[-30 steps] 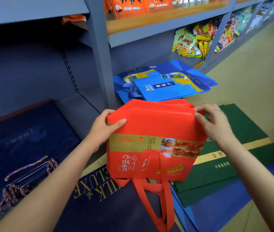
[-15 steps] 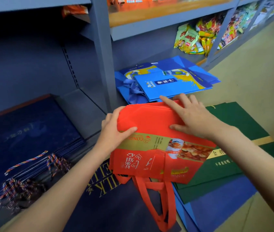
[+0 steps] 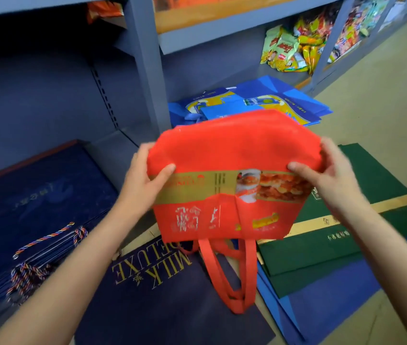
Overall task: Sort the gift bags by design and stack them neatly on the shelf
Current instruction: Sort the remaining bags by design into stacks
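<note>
A stack of red gift bags (image 3: 232, 155) with a gold band and a food picture is lifted in front of the grey shelf (image 3: 113, 155), red handles hanging down. My left hand (image 3: 145, 180) grips its left edge, thumb on the front. My right hand (image 3: 326, 175) grips its right edge the same way. A pile of navy bags (image 3: 30, 195) with twisted cord handles lies on the bottom shelf at left. Blue bags (image 3: 272, 100) lie on the shelf bay behind the red stack.
On the floor lie a navy "MILK DELUXE" bag (image 3: 167, 302), green bags (image 3: 361, 215) with a gold stripe and blue bags (image 3: 329, 295) under them. A grey shelf post (image 3: 145, 66) stands behind the red stack. Snack packets (image 3: 289, 51) fill the shelf at right.
My right hand left the top of the red stack and now grips its right edge. Both hands have raised the stack and tipped it up toward the shelf.
</note>
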The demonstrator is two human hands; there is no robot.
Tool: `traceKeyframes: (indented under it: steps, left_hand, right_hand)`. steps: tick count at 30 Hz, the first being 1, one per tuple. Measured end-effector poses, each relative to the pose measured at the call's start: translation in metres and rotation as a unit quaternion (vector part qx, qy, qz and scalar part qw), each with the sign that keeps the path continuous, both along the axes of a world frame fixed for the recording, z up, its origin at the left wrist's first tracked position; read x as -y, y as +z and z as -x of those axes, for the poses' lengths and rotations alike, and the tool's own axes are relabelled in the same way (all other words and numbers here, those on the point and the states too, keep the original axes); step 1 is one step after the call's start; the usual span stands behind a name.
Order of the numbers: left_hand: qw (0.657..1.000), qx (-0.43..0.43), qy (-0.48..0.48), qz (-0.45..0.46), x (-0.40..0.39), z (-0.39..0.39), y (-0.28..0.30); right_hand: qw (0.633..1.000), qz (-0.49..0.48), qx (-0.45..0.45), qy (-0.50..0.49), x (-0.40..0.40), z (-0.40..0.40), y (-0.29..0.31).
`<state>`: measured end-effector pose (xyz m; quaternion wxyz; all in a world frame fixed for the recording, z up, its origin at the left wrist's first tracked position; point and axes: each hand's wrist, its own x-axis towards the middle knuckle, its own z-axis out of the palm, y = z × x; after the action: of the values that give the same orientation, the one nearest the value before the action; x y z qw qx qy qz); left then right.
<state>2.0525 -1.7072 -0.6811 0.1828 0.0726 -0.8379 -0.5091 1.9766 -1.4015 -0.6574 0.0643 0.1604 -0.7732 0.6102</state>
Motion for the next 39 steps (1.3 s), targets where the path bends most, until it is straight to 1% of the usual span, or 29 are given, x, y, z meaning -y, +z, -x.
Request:
traceKeyframes:
  steps: [2,3,4,6,8,9,11,14,16,17,18,20,22,24,25,26,28,29,31,33,36,37,38,39]
  left_hand:
    - [0.999,-0.022,-0.010,0.047,0.006,-0.004,0.019]
    - [0.997,-0.016,-0.020,0.077,0.006,-0.005,0.024]
    - [0.994,0.002,-0.031,0.104,0.006,-0.004,0.025]
    - [0.987,0.045,-0.051,0.143,-0.001,-0.002,0.016]
    - [0.980,0.076,-0.062,0.172,-0.008,0.004,0.001]
    - [0.977,0.087,-0.058,0.185,-0.011,0.005,-0.004]
    - [0.976,0.092,-0.044,0.195,-0.011,0.008,-0.008]
    - [0.978,0.090,-0.047,0.182,-0.007,0.008,-0.014]
    - [0.979,0.097,-0.049,0.173,0.000,0.004,-0.021]
    - [0.981,0.089,-0.047,0.167,0.003,-0.001,-0.022]
    - [0.986,0.065,-0.044,0.150,0.006,-0.006,-0.021]
    - [0.997,-0.008,-0.017,0.070,0.013,-0.018,-0.008]
    - [0.996,-0.059,0.025,-0.067,0.022,-0.031,0.006]
    - [0.972,-0.044,0.045,-0.228,0.037,-0.049,0.012]
    - [0.959,-0.014,0.037,-0.280,0.045,-0.059,0.010]
    - [0.954,0.023,0.030,-0.299,0.052,-0.070,0.006]
    - [0.956,0.086,0.043,-0.278,0.068,-0.092,-0.003]
    - [0.957,0.096,0.062,-0.267,0.075,-0.103,-0.006]
    - [0.954,0.081,0.103,-0.269,0.090,-0.124,-0.013]
    - [0.946,0.070,0.143,-0.281,0.102,-0.144,-0.018]
    - [0.925,0.040,0.215,-0.310,0.123,-0.170,-0.017]
    - [0.918,0.030,0.232,-0.321,0.133,-0.176,-0.014]
    - [0.912,0.021,0.242,-0.331,0.146,-0.180,-0.010]
    - [0.906,0.015,0.249,-0.341,0.160,-0.182,-0.006]
  right_hand:
    - [0.999,0.003,-0.012,0.040,-0.003,0.001,0.020]
    - [0.998,-0.016,-0.001,0.056,-0.003,0.002,0.023]
    - [0.996,-0.052,0.016,0.070,0.000,0.003,0.023]
    - [0.982,-0.163,0.025,0.089,0.009,0.004,0.005]
    - [0.956,-0.276,-0.028,0.096,0.017,0.007,-0.015]
    - [0.947,-0.304,-0.056,0.091,0.018,0.009,-0.021]
    - [0.946,-0.303,-0.067,0.094,0.014,0.012,-0.024]
    - [0.955,-0.275,-0.024,0.104,-0.001,0.007,-0.033]
    - [0.972,-0.225,0.020,0.067,0.000,-0.004,-0.040]
    - [0.979,-0.199,0.024,0.043,0.004,-0.009,-0.040]
    - [0.984,-0.176,0.019,0.022,0.008,-0.013,-0.035]
    - [0.994,-0.112,-0.005,0.001,0.019,-0.019,-0.007]
    - [0.998,-0.054,-0.040,0.009,0.030,-0.024,0.034]
    - [0.997,-0.019,-0.055,0.043,0.047,-0.030,0.071]
    - [0.997,0.004,-0.046,0.064,0.058,-0.034,0.083]
    - [0.996,0.025,-0.030,0.083,0.070,-0.037,0.091]
    - [0.993,0.056,0.006,0.099,0.098,-0.040,0.097]
    - [0.993,0.060,0.023,0.098,0.113,-0.040,0.096]
    - [0.995,0.032,0.045,0.088,0.147,-0.036,0.091]
    - [0.994,-0.038,0.053,0.087,0.187,-0.034,0.081]
    - [0.987,-0.129,0.023,0.096,0.244,-0.035,0.073]
    - [0.984,-0.139,0.015,0.111,0.258,-0.034,0.072]
    - [0.980,-0.136,0.027,0.141,0.268,-0.032,0.071]
    - [0.972,-0.136,0.066,0.181,0.273,-0.029,0.068]
